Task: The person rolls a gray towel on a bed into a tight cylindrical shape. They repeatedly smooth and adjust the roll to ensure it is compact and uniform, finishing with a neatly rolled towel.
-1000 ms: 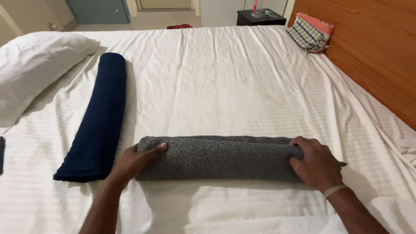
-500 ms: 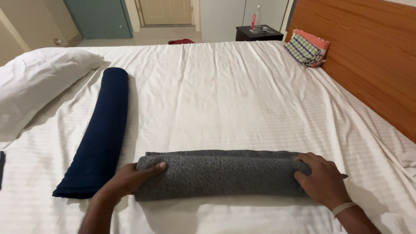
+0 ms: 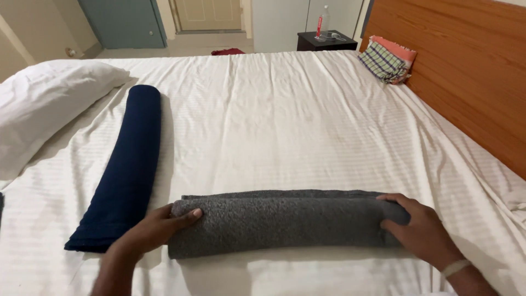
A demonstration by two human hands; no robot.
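A rolled grey towel (image 3: 279, 222) lies across the white bed sheet (image 3: 285, 120) close to me. My left hand (image 3: 150, 230) presses on the roll's left end, fingers over its top. My right hand (image 3: 419, 227) rests on the right end, fingers curled over the roll. A thin flap of the grey towel shows flat just beyond the roll. A rolled dark blue towel (image 3: 129, 164) lies lengthwise to the left, its near end beside my left hand.
A white pillow (image 3: 44, 107) sits at the far left. Folded checked and orange cloths (image 3: 386, 60) lie by the wooden headboard (image 3: 466, 71) on the right. A dark nightstand (image 3: 326, 41) with a bottle stands beyond the bed, near doors.
Both hands have stayed on the ends of the grey roll, which has turned slightly away from me. The view has tilted down and drawn closer.
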